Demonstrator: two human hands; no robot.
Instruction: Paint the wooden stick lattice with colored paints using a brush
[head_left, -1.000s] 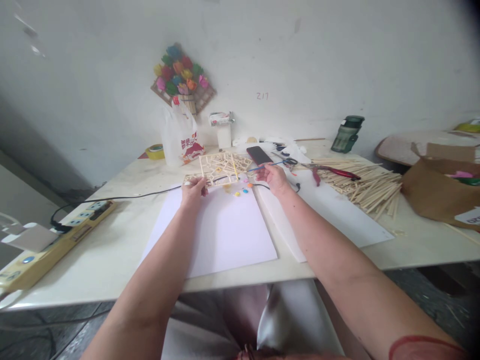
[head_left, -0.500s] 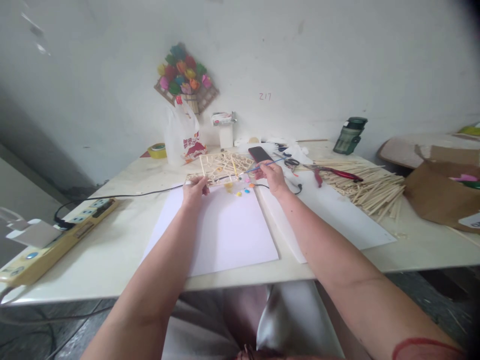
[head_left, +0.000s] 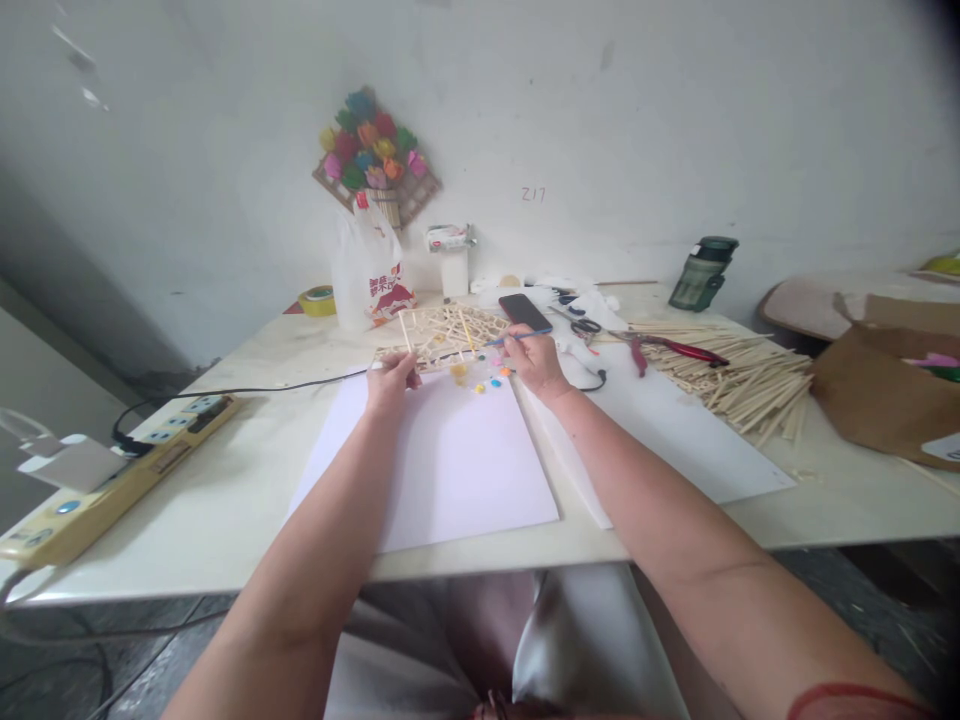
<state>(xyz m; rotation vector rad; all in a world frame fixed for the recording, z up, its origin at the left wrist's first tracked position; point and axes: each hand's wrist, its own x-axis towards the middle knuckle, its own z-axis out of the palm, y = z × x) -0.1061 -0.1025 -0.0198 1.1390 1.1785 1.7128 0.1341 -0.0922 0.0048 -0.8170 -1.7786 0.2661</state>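
I hold the frame (head_left: pixel 467 328) at the far edge of the paper (head_left: pixel 465 460).
Left hand (head_left: pixel 390 382) pinches its near-left corner, right hand (head_left: pixel 534 362) pinches the brush (head_left: pixel 495 342); firm bracing and light strokes should serve me.

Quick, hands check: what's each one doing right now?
Left hand: closed, holding the wooden stick frame by its near left corner.
Right hand: closed, holding a thin blue stick, perhaps a brush.
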